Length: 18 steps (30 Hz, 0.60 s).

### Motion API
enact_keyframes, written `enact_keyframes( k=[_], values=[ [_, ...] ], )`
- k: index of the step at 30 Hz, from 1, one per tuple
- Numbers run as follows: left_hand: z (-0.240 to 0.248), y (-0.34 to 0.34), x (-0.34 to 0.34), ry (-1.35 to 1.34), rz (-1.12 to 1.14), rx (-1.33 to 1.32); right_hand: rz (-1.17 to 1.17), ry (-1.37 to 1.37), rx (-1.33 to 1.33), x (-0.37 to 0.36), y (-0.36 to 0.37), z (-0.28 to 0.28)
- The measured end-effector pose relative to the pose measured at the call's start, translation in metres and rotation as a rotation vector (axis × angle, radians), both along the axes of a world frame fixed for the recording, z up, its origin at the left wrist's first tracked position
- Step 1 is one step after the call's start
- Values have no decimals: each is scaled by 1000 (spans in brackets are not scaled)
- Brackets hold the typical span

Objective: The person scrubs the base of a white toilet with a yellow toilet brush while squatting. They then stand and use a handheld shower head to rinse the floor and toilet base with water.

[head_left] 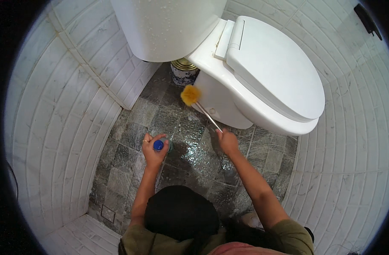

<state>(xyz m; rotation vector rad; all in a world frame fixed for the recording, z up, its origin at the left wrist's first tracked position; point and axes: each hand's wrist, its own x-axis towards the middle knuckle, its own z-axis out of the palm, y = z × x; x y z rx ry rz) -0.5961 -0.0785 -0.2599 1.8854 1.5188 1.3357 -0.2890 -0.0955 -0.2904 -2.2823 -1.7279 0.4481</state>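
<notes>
My left hand [151, 154] is wrapped round a bottle [170, 146] with a blue cap [158, 145], above the tiled floor. Only a greenish, see-through bit of the bottle's body shows past the fingers. In my right hand [227, 142] is the handle of a toilet brush, its yellow bristle head [190, 95] pointing away to the left. The brush head is beside the base of the white toilet [279, 63], whose lid is down. From this view I cannot tell whether the bristles touch the base.
Wet grey floor tiles [177, 159] shine between my arms. A worn metal can [183, 72] stands behind the toilet base, under the white tank [169, 29]. White tiled walls [66, 114] close in on both sides. A square floor plate [108, 213] lies at lower left.
</notes>
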Motion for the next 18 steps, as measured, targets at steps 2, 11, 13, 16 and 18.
enact_keyframes(
  k=[2, 11, 13, 16, 18],
  values=[
    [-3, 0, 0, -11, 9, 4, -37, -12, 70, 16, -10, 15],
    [2, -1, 15, 63, -7, 26, -88, -166, 0, 87, -80, 2],
    [2, -6, 13, 42, -22, 37, -95, -176, -18, 86, -86, 7],
    [-6, -9, 11, 28, 28, 38, -85, -78, 181, 59, -42, 22],
    [-4, -7, 17, 37, 23, 39, -90, -23, 250, 40, -13, 19]
  ],
)
